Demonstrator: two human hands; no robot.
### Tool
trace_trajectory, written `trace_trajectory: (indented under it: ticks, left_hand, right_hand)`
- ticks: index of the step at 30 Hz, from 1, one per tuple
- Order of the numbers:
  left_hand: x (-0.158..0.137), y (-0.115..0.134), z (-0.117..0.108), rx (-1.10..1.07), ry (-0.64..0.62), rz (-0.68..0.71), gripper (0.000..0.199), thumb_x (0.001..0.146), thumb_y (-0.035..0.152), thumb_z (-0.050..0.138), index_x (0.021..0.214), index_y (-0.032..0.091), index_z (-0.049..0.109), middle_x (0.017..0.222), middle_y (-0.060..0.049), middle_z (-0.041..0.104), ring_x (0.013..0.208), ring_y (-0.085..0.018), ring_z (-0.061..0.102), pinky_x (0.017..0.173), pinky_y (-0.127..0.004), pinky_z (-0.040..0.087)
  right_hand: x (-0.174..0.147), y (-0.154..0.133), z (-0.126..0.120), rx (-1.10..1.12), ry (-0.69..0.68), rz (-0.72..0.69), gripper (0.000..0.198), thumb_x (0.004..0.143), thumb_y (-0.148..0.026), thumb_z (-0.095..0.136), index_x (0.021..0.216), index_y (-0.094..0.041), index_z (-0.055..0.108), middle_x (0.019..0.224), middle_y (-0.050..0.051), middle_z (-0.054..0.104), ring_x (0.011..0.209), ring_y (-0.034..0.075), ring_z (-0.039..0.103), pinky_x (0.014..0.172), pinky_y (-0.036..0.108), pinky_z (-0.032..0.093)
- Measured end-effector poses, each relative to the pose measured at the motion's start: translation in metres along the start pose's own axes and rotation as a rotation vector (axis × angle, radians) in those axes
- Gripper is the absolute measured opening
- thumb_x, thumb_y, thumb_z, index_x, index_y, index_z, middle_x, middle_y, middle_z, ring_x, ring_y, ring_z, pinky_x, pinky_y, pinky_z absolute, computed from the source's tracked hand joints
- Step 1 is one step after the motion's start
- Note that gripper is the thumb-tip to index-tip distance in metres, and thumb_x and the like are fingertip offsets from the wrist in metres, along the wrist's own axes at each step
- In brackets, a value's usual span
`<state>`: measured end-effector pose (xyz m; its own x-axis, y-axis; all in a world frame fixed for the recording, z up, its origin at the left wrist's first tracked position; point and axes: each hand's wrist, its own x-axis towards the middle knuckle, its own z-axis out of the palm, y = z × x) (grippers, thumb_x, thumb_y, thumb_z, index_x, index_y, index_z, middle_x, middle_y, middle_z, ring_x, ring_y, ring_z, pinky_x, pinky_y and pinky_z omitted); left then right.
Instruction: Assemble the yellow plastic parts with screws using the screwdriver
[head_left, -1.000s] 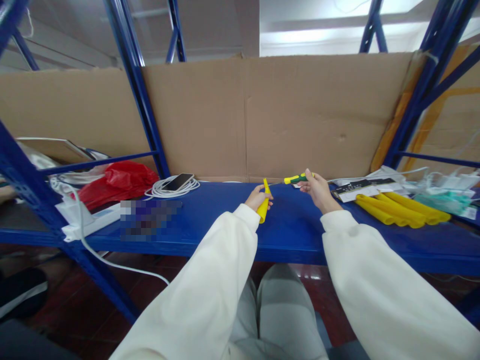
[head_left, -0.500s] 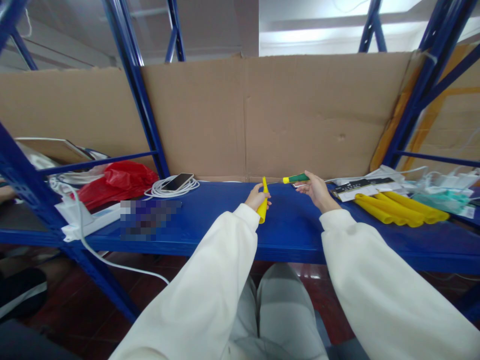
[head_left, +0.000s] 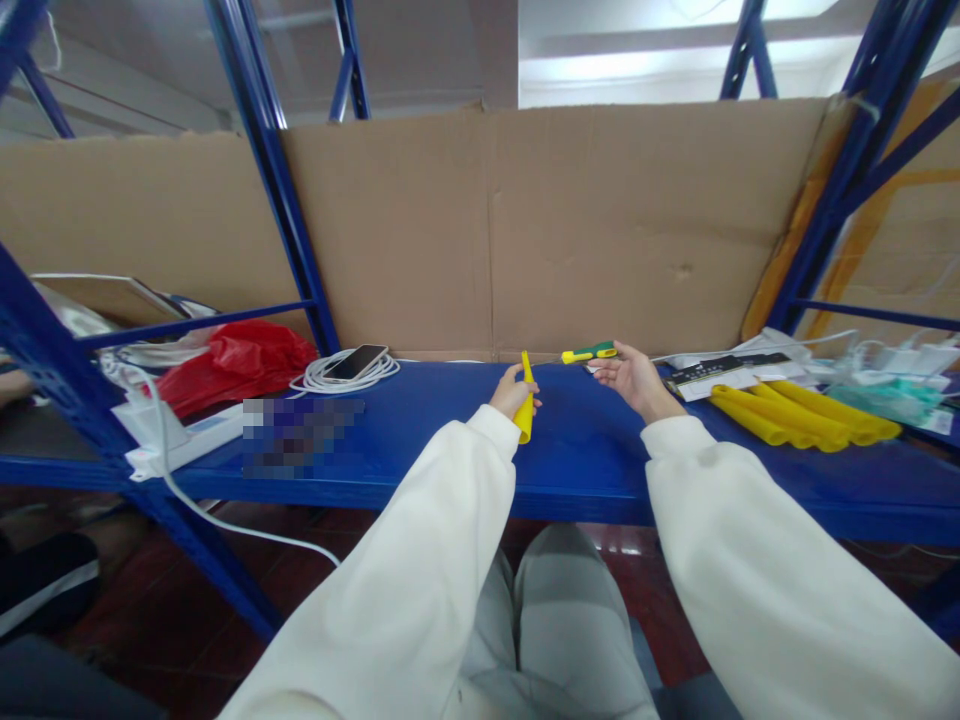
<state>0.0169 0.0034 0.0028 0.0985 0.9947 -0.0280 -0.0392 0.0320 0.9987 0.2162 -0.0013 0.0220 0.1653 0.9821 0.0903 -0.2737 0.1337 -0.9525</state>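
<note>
My left hand (head_left: 512, 393) is closed around a yellow tube-like piece (head_left: 526, 415), flattened and narrow at the top and wider at its lower end. In my right hand (head_left: 631, 378), the thumb and fingertips pinch the end of a screwdriver (head_left: 591, 352) with a green and yellow handle. Its thin shaft points left towards the upper part of the yellow piece. Whether the tip touches that piece is too small to tell. Both hands are above the blue shelf (head_left: 435, 430).
Several yellow tubes (head_left: 802, 415) lie at the right beside a black and white package (head_left: 712, 377). At the left are a phone (head_left: 358, 363) on a coiled white cable (head_left: 315, 375), a red plastic bag (head_left: 232, 365) and a white power strip (head_left: 195, 440). Cardboard (head_left: 600, 230) stands behind.
The screwdriver handle has turned about its length, so more yellow shows, and it has shifted very slightly left. My left hand stays on the yellow piece.
</note>
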Motion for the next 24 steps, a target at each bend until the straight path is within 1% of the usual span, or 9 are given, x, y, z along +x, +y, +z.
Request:
trace_trajectory:
  ticks: [3,7,10,13,17,21,24]
  left_hand:
    - [-0.0012,0.0017,-0.0001,0.013,0.003,-0.008,0.066,0.08,0.002,0.056,0.141,0.021,0.038,0.085,-0.003,0.062,0.048,-0.008,0.051,0.047,-0.021,0.041]
    - [-0.0036,0.0031,0.0005,0.017,0.004,-0.002,0.066,0.081,0.0,0.052,0.142,0.021,0.038,0.083,-0.002,0.061,0.049,-0.008,0.05,0.048,-0.021,0.041]
    - [-0.0057,0.0038,0.001,0.021,-0.005,0.002,0.065,0.081,0.0,0.053,0.141,0.021,0.038,0.083,-0.002,0.06,0.048,-0.008,0.05,0.046,-0.02,0.04]
    - [-0.0076,0.0047,0.0012,0.037,-0.009,0.002,0.064,0.082,0.0,0.052,0.141,0.021,0.039,0.081,-0.002,0.059,0.048,-0.008,0.05,0.045,-0.02,0.039]
    - [-0.0086,0.0053,0.0012,0.062,-0.007,0.005,0.063,0.083,0.0,0.05,0.142,0.021,0.038,0.081,-0.001,0.058,0.049,-0.009,0.05,0.047,-0.021,0.04]
    - [-0.0081,0.0047,0.0015,0.08,-0.003,0.011,0.062,0.083,0.001,0.051,0.141,0.022,0.039,0.082,-0.001,0.058,0.05,-0.009,0.051,0.047,-0.021,0.041]
    - [-0.0074,0.004,0.0016,0.086,0.018,0.017,0.062,0.084,0.002,0.051,0.14,0.023,0.039,0.078,0.001,0.056,0.049,-0.008,0.05,0.047,-0.02,0.04]
  right_hand:
    - [0.0004,0.0009,0.0,-0.03,-0.015,-0.03,0.031,0.099,-0.037,0.045,0.077,-0.018,0.057,0.061,0.006,0.07,0.045,0.014,0.06,0.047,0.024,0.049]
    - [0.0024,0.0031,0.0013,-0.019,0.068,-0.058,0.027,0.096,-0.039,0.053,0.079,-0.019,0.056,0.056,0.002,0.066,0.042,0.012,0.058,0.042,0.02,0.045]
    - [0.0043,0.0043,0.0016,0.004,0.097,-0.087,0.025,0.094,-0.039,0.057,0.079,-0.019,0.054,0.056,0.001,0.064,0.042,0.011,0.057,0.04,0.019,0.045]
    - [0.0042,0.0055,0.0013,-0.02,0.106,-0.122,0.027,0.092,-0.042,0.061,0.078,-0.02,0.053,0.055,0.0,0.064,0.039,0.01,0.055,0.039,0.018,0.043]
    - [0.0003,0.0064,0.002,-0.036,0.112,-0.15,0.031,0.092,-0.045,0.06,0.076,-0.02,0.053,0.05,-0.001,0.06,0.036,0.008,0.05,0.038,0.017,0.039]
    - [-0.0028,0.0036,0.0036,-0.006,0.115,-0.107,0.032,0.093,-0.046,0.059,0.075,-0.02,0.052,0.047,-0.002,0.059,0.036,0.009,0.049,0.038,0.017,0.039]
    - [-0.0035,-0.0003,0.0035,0.042,0.072,-0.022,0.029,0.099,-0.036,0.048,0.077,-0.019,0.054,0.051,0.0,0.063,0.039,0.01,0.052,0.041,0.019,0.042]
